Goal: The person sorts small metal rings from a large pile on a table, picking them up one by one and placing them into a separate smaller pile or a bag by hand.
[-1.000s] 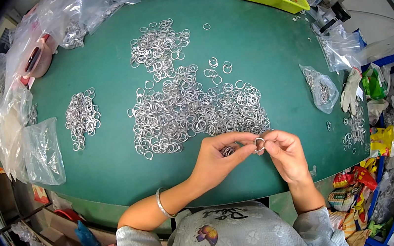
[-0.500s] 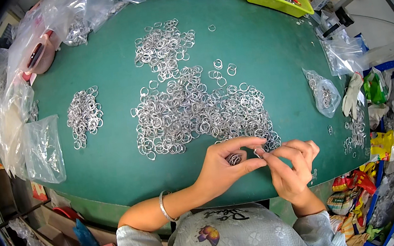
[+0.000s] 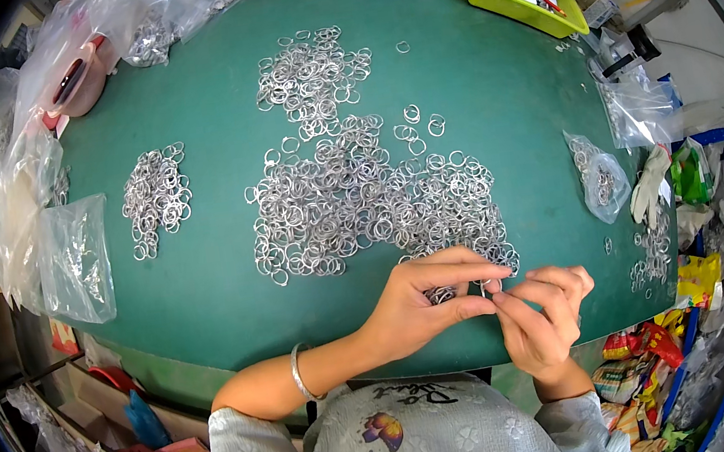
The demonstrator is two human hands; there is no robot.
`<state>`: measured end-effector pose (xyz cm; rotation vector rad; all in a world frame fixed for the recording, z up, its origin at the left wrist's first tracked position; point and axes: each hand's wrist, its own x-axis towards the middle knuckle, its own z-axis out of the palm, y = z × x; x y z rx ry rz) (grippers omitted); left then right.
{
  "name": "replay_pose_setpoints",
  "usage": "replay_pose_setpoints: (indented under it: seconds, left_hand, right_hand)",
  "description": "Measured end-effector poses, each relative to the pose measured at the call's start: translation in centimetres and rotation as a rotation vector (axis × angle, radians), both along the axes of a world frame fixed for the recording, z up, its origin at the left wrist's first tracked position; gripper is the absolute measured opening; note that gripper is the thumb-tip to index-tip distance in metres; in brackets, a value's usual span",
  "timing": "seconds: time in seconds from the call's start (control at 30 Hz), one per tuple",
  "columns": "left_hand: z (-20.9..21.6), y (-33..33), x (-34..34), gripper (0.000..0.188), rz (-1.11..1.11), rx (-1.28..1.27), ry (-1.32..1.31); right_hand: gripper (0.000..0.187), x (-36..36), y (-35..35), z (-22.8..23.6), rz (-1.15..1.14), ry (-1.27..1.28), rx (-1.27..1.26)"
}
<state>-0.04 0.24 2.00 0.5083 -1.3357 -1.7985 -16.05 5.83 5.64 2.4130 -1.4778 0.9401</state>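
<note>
My left hand (image 3: 414, 309) curls round several silvery metal rings (image 3: 440, 294) in its palm, thumb and fingers reaching toward the right. Between the fingertips of both hands is a single metal ring (image 3: 483, 288), partly hidden by the fingers. My right hand (image 3: 543, 316) pinches it from the right side. Just beyond the hands spreads a large heap of metal rings (image 3: 323, 208), its near right end partly behind my left fingers. A second heap (image 3: 315, 77) lies farther back, and a smaller heap (image 3: 155, 198) lies to the left.
The green table (image 3: 229, 326) carries everything. A yellow-green basket (image 3: 525, 8) stands at the back right, a pink bowl (image 3: 83, 89) at the back left. Plastic bags (image 3: 74, 264) line the left edge. A bag of rings (image 3: 601, 181) and a white glove (image 3: 650, 188) lie at the right.
Both hands have shifted slightly right and stay close together at the ring. The ring between the fingertips has turned a little. The whole view has also moved slightly.
</note>
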Motion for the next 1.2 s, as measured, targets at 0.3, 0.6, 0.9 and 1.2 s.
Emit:
replay_pose_setpoints:
  seconds: [0.3,0.6,0.9,1.2]
  left_hand:
    - [-0.17,0.01,0.15,0.034,-0.036,0.046,0.011]
    - [-0.17,-0.04,0.20,0.034,-0.084,0.070,0.075]
    - [-0.37,-0.05,0.12,0.032,-0.074,0.052,0.131]
    - [-0.20,-0.25,0.35,0.031,-0.121,0.037,0.155]
  right_hand:
    - [0.025,0.17,0.10,-0.13,0.008,-0.035,0.014]
    - [0.023,0.44,0.35,-0.07,0.003,-0.070,0.035]
    - [0.018,0.70,0.59,-0.06,-0.011,-0.092,0.035]
    - [0.008,0.97,0.73,0.44,0.016,-0.034,0.039]
